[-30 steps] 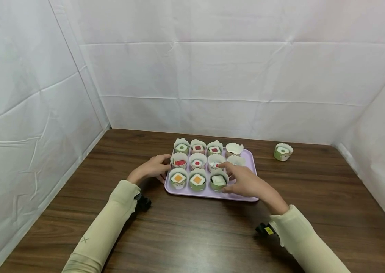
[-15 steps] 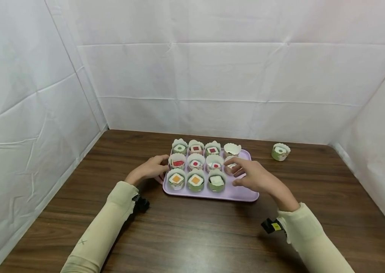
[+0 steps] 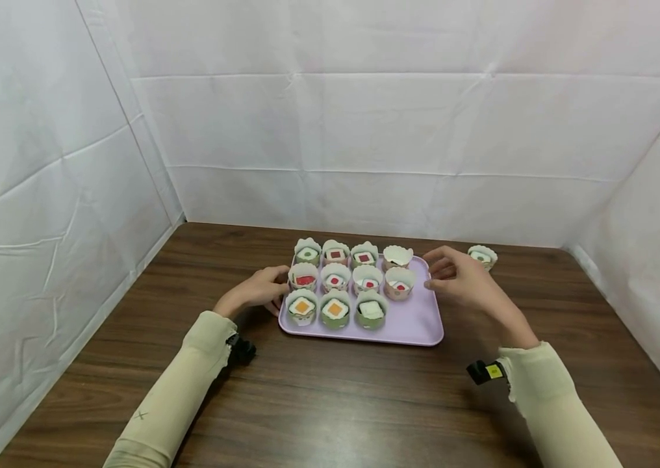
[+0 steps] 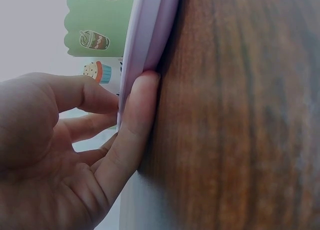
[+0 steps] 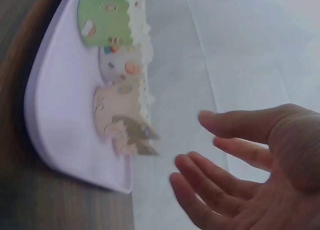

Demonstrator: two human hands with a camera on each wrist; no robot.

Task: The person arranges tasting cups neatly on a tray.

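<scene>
A lilac tray [image 3: 414,322] holds paper baking cups in rows, each with a small sushi-like piece inside. My left hand [image 3: 254,289] is at the tray's left edge; in the left wrist view its thumb and fingers [image 4: 140,107] pinch the rim. Over the tray's right side hovers my right hand [image 3: 461,279], fingers spread and holding nothing. Just left of it stands a pink cup [image 3: 398,291] with a red-centred piece, at the right end of the middle row. Beyond the right hand, a lone green cup [image 3: 485,255] stands on the table, partly hidden by the hand.
The front row has three cups, the rightmost a green cup [image 3: 371,314] with a white piece; bare tray lies to its right. A tall-rimmed cup [image 3: 397,257] ends the back row. White cloth [image 3: 365,130] walls the dark wooden table [image 3: 318,403] at the back and sides.
My right hand has left the front row's right-hand cup and moved right and away, past the middle row's end cup, to the tray's right edge. The left hand has stayed at the rim.
</scene>
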